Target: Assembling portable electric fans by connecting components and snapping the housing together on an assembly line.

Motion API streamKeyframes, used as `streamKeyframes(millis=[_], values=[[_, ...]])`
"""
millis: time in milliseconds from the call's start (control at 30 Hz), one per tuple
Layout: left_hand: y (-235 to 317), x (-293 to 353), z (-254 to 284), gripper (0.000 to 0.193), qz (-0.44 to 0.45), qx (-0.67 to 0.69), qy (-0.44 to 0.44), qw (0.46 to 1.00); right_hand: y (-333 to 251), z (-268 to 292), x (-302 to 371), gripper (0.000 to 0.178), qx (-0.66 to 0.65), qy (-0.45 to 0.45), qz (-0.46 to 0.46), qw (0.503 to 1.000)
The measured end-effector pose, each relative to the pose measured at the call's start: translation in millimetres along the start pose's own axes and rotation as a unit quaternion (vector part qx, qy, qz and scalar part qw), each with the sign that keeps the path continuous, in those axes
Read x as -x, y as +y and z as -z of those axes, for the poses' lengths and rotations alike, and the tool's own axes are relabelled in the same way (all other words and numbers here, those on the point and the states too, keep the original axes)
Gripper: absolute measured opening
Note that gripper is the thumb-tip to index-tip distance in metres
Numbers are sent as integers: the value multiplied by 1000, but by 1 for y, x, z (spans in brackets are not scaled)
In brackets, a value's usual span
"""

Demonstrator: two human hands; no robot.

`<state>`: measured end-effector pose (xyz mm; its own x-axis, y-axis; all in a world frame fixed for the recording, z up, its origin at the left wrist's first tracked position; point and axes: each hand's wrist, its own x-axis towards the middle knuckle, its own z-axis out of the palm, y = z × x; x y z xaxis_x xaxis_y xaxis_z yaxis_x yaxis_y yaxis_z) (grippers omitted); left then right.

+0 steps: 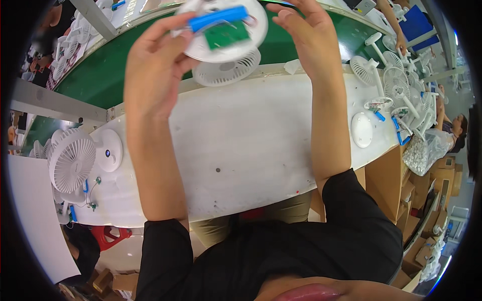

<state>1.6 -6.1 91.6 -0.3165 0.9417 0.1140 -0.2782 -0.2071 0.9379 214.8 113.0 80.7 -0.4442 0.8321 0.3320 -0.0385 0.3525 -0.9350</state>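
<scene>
My left hand (155, 65) is up at the far side of the table, closed on the edge of a white round fan base (256, 35). The base is tilted so its inside shows. Across it lies a blue cylindrical battery (218, 19) by a green circuit board (226, 37), with thin wires at the battery's end; my left fingertips touch the battery. To the right of the base, apart from it, my right hand (314, 45) is raised with fingers spread and nothing visible in them. Just beyond the table edge, a white fan head (228, 75) is partly covered by the base.
On the white table (241, 145), a white fan (73, 158) and round base (109, 150) stand left, near small boards with wires. Several fans (396, 83), blue batteries and a white oval cover (362, 130) crowd the right. A green belt (95, 75) runs behind; other people work nearby.
</scene>
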Motion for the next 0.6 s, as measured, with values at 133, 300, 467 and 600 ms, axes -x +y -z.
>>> streamKeyframes(millis=[133,300,467,600], values=[[26,4,37,31,-70,97,47,992,53,4,-6,58,202,43,-10,978],[49,15,41,32,-197,7,163,967,132,-37,-40,77,493,117,133,852],[66,23,78,34,-226,-45,185,955,148,-62,-83,58,147,53,-25,987],[74,15,104,38,-223,-6,176,959,99,-72,-43,52,128,119,-15,984]])
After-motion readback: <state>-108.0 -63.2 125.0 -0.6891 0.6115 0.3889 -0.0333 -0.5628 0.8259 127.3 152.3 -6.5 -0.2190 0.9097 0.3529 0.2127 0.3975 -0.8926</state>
